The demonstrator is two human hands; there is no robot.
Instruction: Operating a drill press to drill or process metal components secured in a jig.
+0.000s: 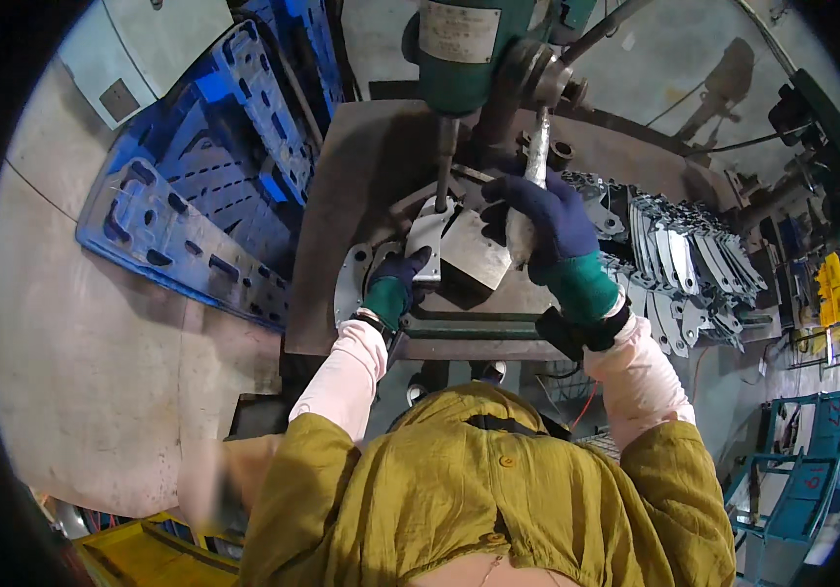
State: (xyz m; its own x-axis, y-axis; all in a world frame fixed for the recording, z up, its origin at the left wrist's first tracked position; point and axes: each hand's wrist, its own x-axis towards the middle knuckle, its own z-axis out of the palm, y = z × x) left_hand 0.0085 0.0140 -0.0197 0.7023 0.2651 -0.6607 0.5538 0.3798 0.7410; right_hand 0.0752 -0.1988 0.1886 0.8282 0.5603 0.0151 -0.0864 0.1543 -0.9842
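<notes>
My left hand, in a dark glove with a green cuff, grips the near end of a flat metal plate. The drill press spindle comes down onto the plate's far end; its tip is hard to make out. Just right of the plate sits a shiny metal block. My right hand, gloved the same way, is wrapped round the press's feed lever, which has a pale, wrapped-looking grip. More flat metal pieces lie to the left of my left hand.
The green drill press head overhangs the brown worktable. Rows of loose metal plates are heaped at its right side. Blue plastic pallets lean at the left. Teal racks stand at the lower right.
</notes>
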